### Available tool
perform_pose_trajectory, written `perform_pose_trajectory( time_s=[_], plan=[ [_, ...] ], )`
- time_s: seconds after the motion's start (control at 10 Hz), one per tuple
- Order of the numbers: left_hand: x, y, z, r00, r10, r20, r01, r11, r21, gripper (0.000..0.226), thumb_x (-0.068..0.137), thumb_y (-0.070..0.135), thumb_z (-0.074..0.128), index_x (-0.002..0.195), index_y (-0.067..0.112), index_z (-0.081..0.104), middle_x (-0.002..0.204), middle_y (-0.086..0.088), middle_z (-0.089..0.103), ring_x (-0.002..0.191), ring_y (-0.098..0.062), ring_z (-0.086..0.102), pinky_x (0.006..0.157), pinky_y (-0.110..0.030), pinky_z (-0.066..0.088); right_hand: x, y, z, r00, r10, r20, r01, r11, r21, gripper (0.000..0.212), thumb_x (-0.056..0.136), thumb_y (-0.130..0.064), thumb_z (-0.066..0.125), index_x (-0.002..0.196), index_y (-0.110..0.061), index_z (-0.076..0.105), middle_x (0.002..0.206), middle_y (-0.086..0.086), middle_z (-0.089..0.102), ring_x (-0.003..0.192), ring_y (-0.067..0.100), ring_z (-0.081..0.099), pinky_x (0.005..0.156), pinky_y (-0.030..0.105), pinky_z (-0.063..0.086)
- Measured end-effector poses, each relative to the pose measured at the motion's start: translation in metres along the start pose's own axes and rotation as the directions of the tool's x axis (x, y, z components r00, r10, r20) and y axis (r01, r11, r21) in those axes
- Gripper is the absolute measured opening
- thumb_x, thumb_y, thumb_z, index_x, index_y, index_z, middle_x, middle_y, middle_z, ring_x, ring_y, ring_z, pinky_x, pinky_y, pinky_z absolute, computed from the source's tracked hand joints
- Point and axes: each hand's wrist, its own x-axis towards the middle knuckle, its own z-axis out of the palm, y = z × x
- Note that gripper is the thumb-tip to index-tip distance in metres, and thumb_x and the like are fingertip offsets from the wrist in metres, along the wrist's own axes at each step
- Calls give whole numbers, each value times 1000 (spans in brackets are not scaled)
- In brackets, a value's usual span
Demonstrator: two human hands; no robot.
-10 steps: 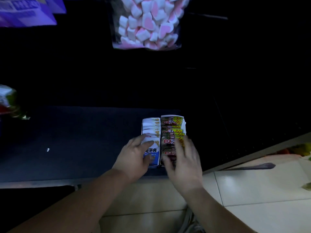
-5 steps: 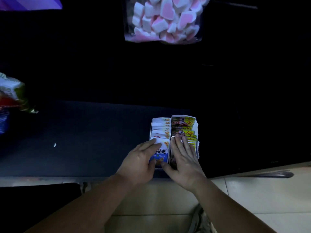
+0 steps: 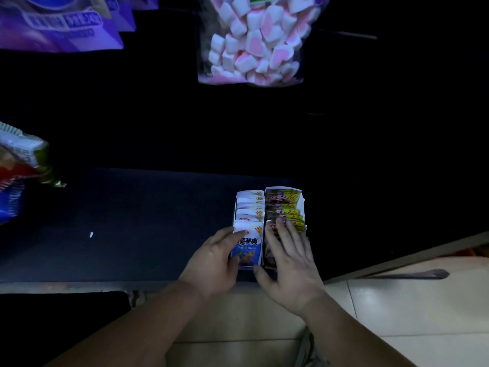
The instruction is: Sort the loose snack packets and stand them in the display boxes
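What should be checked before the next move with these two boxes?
1. White packets standing in left box: ok.
2. Dark packets standing in right box: ok.
3. Kinds unmixed between boxes: ok.
4. Left hand touching front white packet, right hand flat on dark packets: ok.
5. No loose packets left on shelf: cannot tell, too dark.

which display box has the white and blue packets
The left box, which the left hand touches. Its packets are white and blue; the right box, under the right hand, holds dark packets with yellow corners.
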Motion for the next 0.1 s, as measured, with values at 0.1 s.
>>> perform_pose_trajectory(
  time_s=[0.1],
  plan=[
    [-6,16,-21,1000,2,-17,-1,1000,25,59,89,27,57,147,29,46,142,12,49,128,-12,54,105,-35,49,0,-9,-31,998,-16,59,17,1000,-17,88,88,-70,34,163,-34,5,172,-5,-9,156,11,-19,127,44,-5]
  ],
)
